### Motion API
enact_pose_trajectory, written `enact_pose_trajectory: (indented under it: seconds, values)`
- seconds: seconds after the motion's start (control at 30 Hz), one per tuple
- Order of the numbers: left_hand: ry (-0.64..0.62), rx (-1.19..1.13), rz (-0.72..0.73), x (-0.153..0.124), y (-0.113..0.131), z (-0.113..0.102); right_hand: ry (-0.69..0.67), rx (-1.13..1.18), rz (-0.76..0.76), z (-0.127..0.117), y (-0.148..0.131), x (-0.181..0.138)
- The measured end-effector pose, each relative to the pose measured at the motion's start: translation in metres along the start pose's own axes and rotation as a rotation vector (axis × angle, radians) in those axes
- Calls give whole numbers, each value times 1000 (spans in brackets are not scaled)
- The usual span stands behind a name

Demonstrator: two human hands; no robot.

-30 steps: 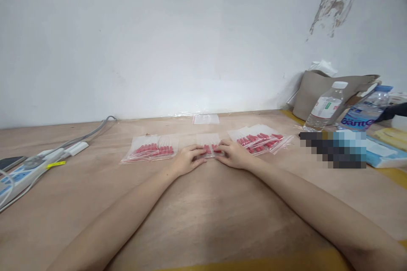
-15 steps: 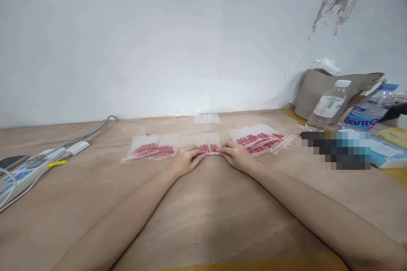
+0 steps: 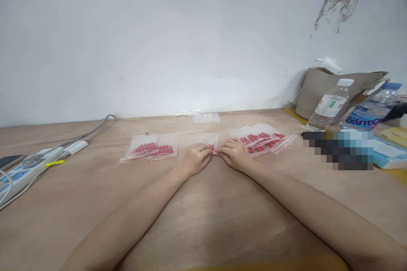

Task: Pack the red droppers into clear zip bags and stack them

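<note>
A small clear zip bag (image 3: 207, 139) with red-ended pieces in it lies flat in front of me. My left hand (image 3: 197, 157) pinches its near edge, covering part of the red ends. Beside it, my right hand (image 3: 233, 153) grips the same edge at the right corner, thumb and fingers together. The two sets of fingertips almost meet. Left of my hands lie filled bags (image 3: 152, 147) with red pieces in rows. A fanned pile of similar filled bags (image 3: 262, 139) sits just beyond my right hand.
Flat clear bags (image 3: 206, 118) lie near the wall. A power strip (image 3: 19, 178) with cables and a dark phone (image 3: 11, 161) are at the left. On the right stand a water bottle (image 3: 330, 106), a blue-capped bottle (image 3: 369, 112), a grey bin (image 3: 307, 93) and a blue packet (image 3: 388, 152).
My left hand has slid right along the bag's near edge, toward my right hand, and now hides more of the red pieces. The right hand has stayed almost in place.
</note>
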State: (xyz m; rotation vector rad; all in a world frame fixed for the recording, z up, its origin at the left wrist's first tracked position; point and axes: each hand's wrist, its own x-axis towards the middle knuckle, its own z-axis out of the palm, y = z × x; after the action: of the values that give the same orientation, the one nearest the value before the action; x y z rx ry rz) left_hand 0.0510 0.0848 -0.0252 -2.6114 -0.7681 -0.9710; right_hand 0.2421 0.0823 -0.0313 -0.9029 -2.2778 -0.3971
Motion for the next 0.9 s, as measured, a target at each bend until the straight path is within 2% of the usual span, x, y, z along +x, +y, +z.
enact_pose_trajectory:
  seconds: [0.43, 0.63, 0.9]
  values:
    - [-4, 64, 73, 1, -1, 6, 0, -3, 2, -1, -6, 1]
    - [-32, 55, 85, 2, -2, 1, -19, -24, 10, -3, -10, 3]
    - [-37, 120, 41, -2, -5, -10, 5, 2, 104, -11, -6, -1]
